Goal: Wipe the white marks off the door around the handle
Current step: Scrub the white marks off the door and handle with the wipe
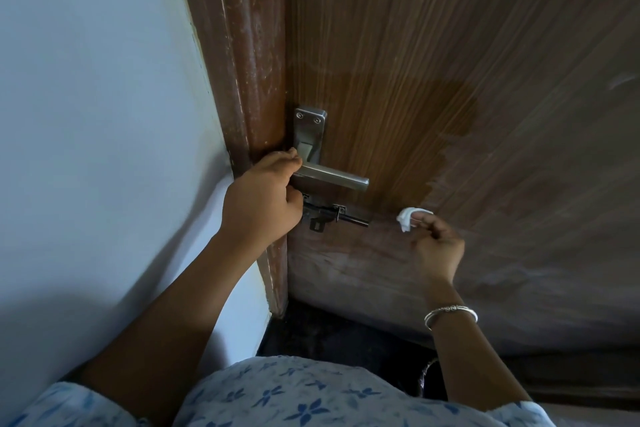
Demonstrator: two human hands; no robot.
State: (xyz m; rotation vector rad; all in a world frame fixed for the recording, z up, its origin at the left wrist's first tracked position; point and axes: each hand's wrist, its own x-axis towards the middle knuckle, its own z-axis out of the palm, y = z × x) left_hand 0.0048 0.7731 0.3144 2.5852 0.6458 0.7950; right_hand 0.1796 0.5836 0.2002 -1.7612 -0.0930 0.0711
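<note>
A brown wood-grain door [450,45] fills the upper right. A darker, cleaner patch surrounds the steel lever handle [332,177]; a whitish haze covers the door to the right and below. My left hand [263,201] grips the lever at its base, next to the backplate [310,130]. My right hand [438,246] holds a small white wad of cloth or tissue [410,217] in its fingertips, against the door just right of the black sliding bolt [332,217].
The scuffed brown door frame [242,62] runs down the left of the door, with a pale wall [86,114] beyond it. A dark floor [339,333] lies below the door. A bangle sits on my right wrist.
</note>
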